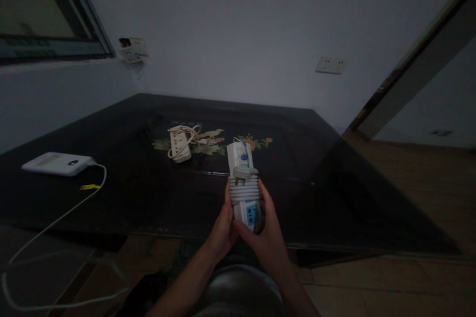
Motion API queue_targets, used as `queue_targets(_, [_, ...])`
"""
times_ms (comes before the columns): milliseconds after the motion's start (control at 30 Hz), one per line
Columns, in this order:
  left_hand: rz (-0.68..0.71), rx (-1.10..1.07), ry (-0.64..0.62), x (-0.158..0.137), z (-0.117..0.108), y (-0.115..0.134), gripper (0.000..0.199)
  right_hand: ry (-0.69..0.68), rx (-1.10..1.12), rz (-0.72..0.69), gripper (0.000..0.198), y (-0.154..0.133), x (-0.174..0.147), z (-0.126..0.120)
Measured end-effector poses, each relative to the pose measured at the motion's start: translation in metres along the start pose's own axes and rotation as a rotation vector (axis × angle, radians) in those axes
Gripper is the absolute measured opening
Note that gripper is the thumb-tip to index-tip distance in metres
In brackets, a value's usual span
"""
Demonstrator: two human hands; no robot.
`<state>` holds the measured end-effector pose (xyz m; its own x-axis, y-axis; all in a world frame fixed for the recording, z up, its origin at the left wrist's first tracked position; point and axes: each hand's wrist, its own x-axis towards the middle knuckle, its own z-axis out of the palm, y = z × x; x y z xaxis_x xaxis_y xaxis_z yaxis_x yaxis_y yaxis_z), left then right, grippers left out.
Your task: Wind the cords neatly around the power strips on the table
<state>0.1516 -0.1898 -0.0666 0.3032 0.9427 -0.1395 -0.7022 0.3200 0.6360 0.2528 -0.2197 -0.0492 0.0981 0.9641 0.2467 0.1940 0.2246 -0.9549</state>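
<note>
I have a strip clamped between both hands, in front of me at the middle of the table's near edge; whether it rests on the top or is lifted off it, I cannot tell. My left hand closes on its left side, and my right hand grips the right side, with the thumb across the near end. The strip points away from me, its blue switch at the far end and a blue-faced socket at the near one. Its grey cord is wound tightly around the middle, and the plug lies over the top of the coils.

Beyond my left hand, nearer the table's far edge, lies a second strip, its own pale cord looped loosely over and beside it. It lies at the left of a flower pattern on the tabletop. Towards the left edge lies a white device; from its right end a white cable bends past a yellow tag and drops over the near edge.
</note>
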Motion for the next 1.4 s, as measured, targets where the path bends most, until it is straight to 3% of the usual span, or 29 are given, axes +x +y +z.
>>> queue_targets(133, [-0.008,0.051,-0.018,0.001,0.001,-0.002,0.085,0.065,-0.037,-0.010,0.082,-0.001,0.003,0.000])
queue_targets(400, [0.050,0.272,-0.224,0.015,-0.003,0.001,0.077,0.212,-0.118,-0.077,0.072,0.018,0.006,-0.011])
queue_targets(500, [0.037,0.382,-0.256,0.020,-0.006,0.003,0.073,0.268,-0.211,-0.133,0.071,0.025,0.015,-0.028])
queue_targets(700, [0.014,0.585,-0.238,0.023,-0.009,0.013,0.040,0.387,-0.503,-0.174,0.069,0.029,0.063,-0.086])
queue_targets(800, [0.047,0.650,-0.243,0.031,0.005,0.031,0.032,0.387,-0.662,-0.088,0.071,0.030,0.099,-0.116])
queue_targets(1000, [0.215,0.657,-0.164,0.080,0.028,0.074,0.027,0.244,-1.063,0.275,0.070,0.034,0.166,-0.148])
queue_targets(1200, [0.377,0.931,-0.119,0.132,-0.014,0.083,0.027,0.248,-1.112,0.369,0.064,0.054,0.184,-0.154])
queue_targets(1300, [0.450,1.005,-0.096,0.139,-0.034,0.081,0.027,0.251,-1.133,0.388,0.066,0.064,0.182,-0.156])
queue_targets(1400, [0.441,1.059,-0.153,0.140,-0.042,0.080,0.027,0.246,-1.146,0.389,0.068,0.070,0.181,-0.157])
